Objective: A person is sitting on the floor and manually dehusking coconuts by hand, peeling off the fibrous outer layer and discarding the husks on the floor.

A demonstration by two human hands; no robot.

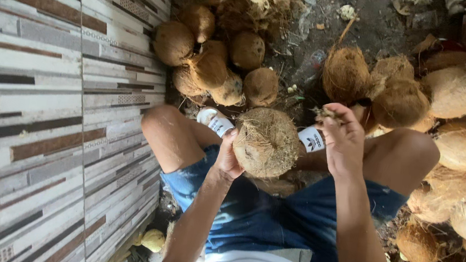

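Head view: my left hand (227, 157) is largely hidden behind the husked coconut (266, 142), so only the thumb and wrist show; it grasps the coconut from the left side. The coconut sits between my knees, above my blue shorts (270, 216), in front of my two white sandals (215, 121), both partly covered by it. It is nearly round; its long axis cannot be judged with certainty, though loose fibre lies across the face turned toward me. My right hand (343, 139) is just right of the coconut, apart from it, fingers pinched on a small tuft of husk fibre (324, 113); the fingertips themselves are hard to make out. One pile of about seven coconuts (211, 56) lies beyond, next to the tiled wall (38, 114). A larger heap of coconuts (459, 111) runs down the right side, cut off by the frame edge, so an exact count is not possible. One yellowish object (153, 240) near my left hip is too small to identify.
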